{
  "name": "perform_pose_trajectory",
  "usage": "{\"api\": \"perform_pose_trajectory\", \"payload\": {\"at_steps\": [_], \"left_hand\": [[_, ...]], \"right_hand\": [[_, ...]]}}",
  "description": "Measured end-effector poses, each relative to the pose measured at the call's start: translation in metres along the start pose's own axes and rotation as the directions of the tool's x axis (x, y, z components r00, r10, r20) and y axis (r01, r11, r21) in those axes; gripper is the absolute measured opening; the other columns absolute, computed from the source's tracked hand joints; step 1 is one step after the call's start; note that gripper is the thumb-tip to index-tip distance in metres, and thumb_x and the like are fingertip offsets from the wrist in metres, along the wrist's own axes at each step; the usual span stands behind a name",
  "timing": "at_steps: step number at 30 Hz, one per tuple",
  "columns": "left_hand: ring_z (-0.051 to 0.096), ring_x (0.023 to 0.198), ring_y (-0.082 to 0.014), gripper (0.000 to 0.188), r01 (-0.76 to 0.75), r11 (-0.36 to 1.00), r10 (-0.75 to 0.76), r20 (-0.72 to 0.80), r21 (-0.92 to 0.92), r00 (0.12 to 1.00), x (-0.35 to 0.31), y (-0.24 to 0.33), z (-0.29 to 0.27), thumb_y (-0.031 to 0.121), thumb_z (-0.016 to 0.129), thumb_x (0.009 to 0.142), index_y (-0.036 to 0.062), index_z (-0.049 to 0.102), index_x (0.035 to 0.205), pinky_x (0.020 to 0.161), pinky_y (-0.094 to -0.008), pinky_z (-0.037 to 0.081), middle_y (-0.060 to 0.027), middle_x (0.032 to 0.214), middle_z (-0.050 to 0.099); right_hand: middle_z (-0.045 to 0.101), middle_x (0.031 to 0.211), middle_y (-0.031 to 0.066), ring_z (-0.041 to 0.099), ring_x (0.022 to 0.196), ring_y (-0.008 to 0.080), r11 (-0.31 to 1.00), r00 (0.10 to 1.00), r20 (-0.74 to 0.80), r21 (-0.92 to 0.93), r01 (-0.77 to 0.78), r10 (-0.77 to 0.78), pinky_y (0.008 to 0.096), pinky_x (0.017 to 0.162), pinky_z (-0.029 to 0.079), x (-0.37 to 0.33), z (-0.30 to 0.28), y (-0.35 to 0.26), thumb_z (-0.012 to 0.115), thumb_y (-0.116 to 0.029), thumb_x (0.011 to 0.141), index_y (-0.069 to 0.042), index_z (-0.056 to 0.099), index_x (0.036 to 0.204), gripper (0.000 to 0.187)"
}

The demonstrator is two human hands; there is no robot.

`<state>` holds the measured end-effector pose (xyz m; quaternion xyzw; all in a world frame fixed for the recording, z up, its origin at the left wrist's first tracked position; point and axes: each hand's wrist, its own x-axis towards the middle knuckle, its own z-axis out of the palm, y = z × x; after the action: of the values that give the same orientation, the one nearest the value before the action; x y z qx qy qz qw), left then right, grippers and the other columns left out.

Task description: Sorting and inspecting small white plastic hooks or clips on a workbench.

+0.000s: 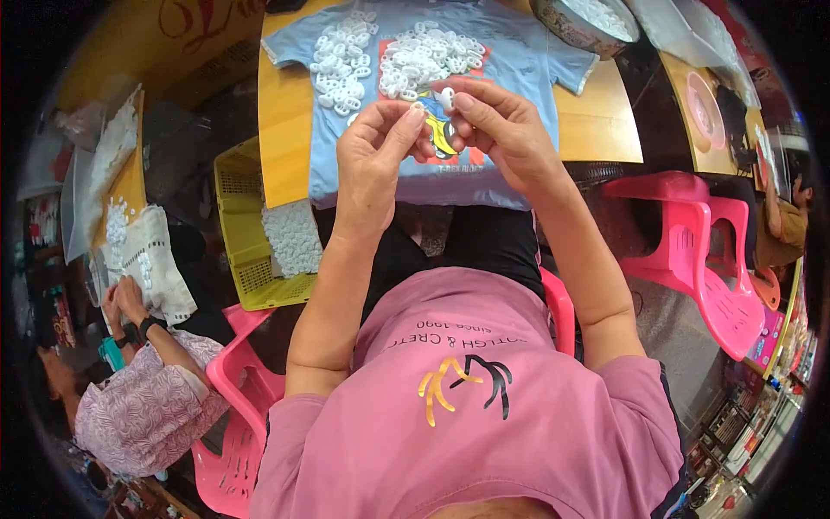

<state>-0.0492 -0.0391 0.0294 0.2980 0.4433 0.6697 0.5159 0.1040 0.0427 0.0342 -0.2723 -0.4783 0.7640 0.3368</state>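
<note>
white plastic pieces [290, 235] in yellow basket [240, 227], more filling bowl [584, 24]

Under the left hand [373, 151] and right hand [501, 125] lies a light blue shirt [519, 60] with a red and yellow picture. White rings [424, 56] (lots of them) sit beyond the fingers. A yellow basket [242, 225] is left of the hands, a pink chair [700, 251] right.

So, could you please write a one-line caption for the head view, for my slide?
Both hands pinch one small white plastic piece above a light blue T-shirt covered with heaps of white pieces.
</note>
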Motion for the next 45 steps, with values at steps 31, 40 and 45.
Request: {"api": "perform_pose_trajectory", "payload": {"at_steps": [31, 40, 45], "left_hand": [[0.063, 0.083, -0.0103, 0.014, -0.063, 0.997, 0.063, 0.005, 0.039, 0.998, -0.003, 0.000, 0.030, 0.012, 0.064, 0.092, 0.0000, 0.061, 0.099, 0.076, -0.0243, 0.051, -0.0051, 0.090, 0.065], [0.061, 0.082, -0.0081, 0.013, -0.090, 0.987, 0.089, 0.012, 0.136, 0.996, -0.004, 0.001, 0.031, 0.012, 0.064, 0.093, 0.0003, 0.061, 0.097, 0.075, -0.0229, 0.049, -0.0034, 0.089, 0.065], [0.059, 0.080, -0.0071, 0.014, -0.098, 0.984, 0.098, 0.007, 0.148, 0.995, -0.004, 0.000, 0.030, 0.014, 0.064, 0.092, 0.0002, 0.061, 0.096, 0.072, -0.0222, 0.048, -0.0031, 0.087, 0.065]], "right_hand": [[0.069, 0.092, 0.0081, 0.058, 0.066, 0.0078, 0.931, 0.922, -0.205, -0.232, 0.280, -0.329, 0.0225, 0.063, 0.050, -0.023, 0.002, -0.009, 0.066, -0.010, 0.091, 0.004, 0.065, 0.110, 0.023], [0.070, 0.090, 0.0092, 0.057, 0.064, 0.0070, 0.946, 0.923, -0.231, -0.178, 0.272, -0.309, 0.0217, 0.061, 0.050, -0.022, 0.008, -0.010, 0.067, -0.010, 0.091, 0.003, 0.065, 0.106, 0.020], [0.070, 0.090, 0.0093, 0.057, 0.064, 0.0073, 0.937, 0.921, -0.225, -0.225, 0.268, -0.317, 0.0210, 0.061, 0.049, -0.022, 0.008, -0.010, 0.067, -0.010, 0.090, 0.003, 0.065, 0.104, 0.019]]}}
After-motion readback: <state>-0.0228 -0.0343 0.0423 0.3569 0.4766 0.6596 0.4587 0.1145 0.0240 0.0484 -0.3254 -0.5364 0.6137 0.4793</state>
